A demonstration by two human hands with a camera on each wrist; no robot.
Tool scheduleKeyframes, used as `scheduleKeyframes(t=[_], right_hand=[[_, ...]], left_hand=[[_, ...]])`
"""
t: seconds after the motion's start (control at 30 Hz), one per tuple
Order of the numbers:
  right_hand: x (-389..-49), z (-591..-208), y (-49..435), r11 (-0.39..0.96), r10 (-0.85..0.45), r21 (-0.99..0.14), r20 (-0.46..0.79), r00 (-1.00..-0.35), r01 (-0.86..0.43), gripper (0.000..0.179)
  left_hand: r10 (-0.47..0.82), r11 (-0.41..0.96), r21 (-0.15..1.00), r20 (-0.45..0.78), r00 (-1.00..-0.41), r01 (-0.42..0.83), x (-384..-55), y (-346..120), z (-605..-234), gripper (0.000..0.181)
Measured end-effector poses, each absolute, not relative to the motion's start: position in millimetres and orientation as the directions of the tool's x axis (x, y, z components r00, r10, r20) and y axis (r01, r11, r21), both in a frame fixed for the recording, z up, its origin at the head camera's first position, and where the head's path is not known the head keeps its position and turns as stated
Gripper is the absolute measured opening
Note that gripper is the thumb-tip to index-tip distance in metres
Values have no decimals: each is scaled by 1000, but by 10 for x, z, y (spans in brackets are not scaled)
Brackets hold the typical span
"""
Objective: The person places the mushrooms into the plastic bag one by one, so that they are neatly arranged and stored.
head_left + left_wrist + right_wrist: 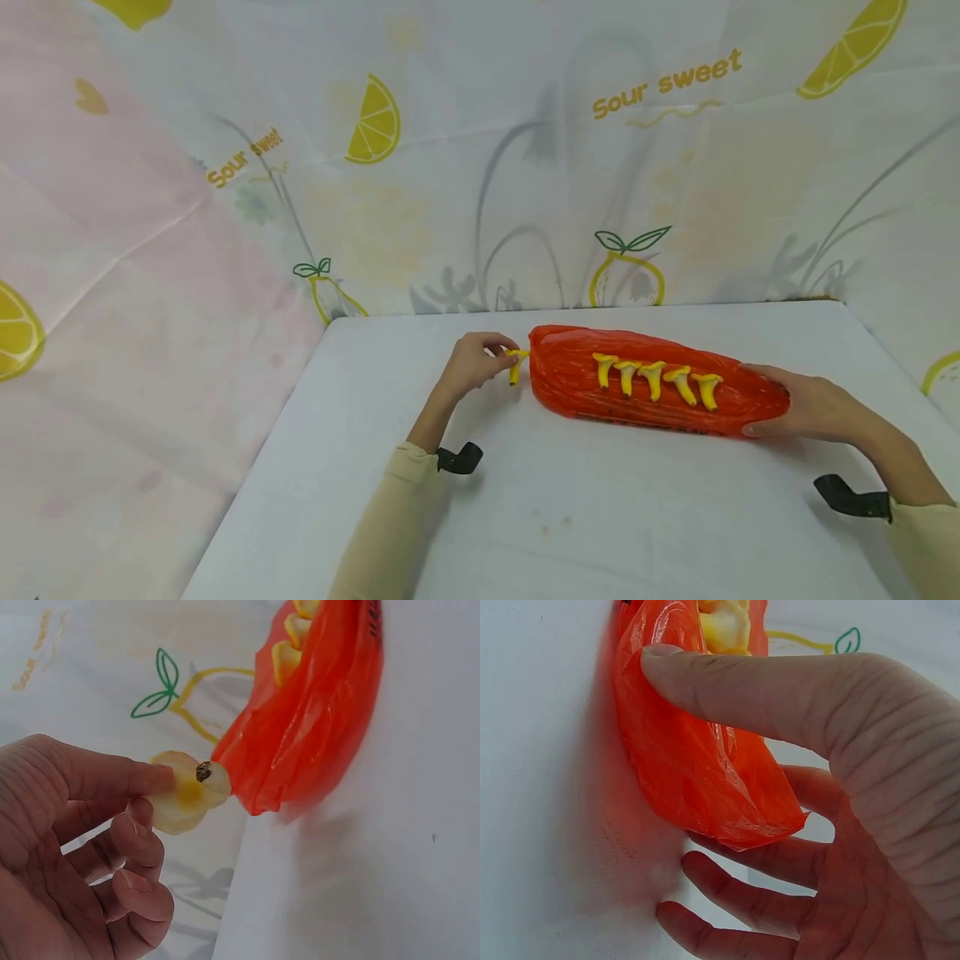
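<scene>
A long bundle in a red plastic bag (577, 383) lies across the table, with a row of several small yellow mushrooms (653, 379) along its top. My left hand (474, 364) pinches another yellow mushroom (514, 371) between thumb and fingertips, just off the bag's left end. In the left wrist view that mushroom (189, 796) turns its stem end, with a dark brown spot, to the camera. At the bag's right end, my right hand (821, 406) grips the red plastic, thumb on the near side and fingers round the far side.
The white table (600, 517) ends at the back against a hanging cloth (480, 167) printed with lemons. More of this cloth hangs at the left and right. Black curved mounts (461, 458) sit at both wrists, by the pale sleeves.
</scene>
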State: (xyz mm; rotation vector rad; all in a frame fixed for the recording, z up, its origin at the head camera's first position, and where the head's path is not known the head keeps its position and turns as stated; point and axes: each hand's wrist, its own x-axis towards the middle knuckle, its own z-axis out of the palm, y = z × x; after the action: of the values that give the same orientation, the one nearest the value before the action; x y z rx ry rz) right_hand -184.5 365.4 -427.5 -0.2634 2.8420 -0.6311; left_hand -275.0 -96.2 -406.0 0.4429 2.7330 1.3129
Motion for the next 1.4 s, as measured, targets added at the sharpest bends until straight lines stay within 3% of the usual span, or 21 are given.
scheduleKeyframes(t=[0.3, 0.93, 1.4], right_hand=[[-1824, -4273, 3647, 889, -220, -440, -163, -962, -129, 92], [-1842, -4271, 3659, 891, -217, -435, -164, -962, -126, 92], [-1841, -4284, 3654, 889, -214, -440, -160, -964, -125, 92]], left_hand=[[315, 511, 831, 56, -948, 218, -2778, -728, -3981, 18], [335, 471, 865, 4, -942, 171, -2931, -146, -4015, 19], [302, 597, 779, 6, -953, 194, -2984, 166, -4149, 14]])
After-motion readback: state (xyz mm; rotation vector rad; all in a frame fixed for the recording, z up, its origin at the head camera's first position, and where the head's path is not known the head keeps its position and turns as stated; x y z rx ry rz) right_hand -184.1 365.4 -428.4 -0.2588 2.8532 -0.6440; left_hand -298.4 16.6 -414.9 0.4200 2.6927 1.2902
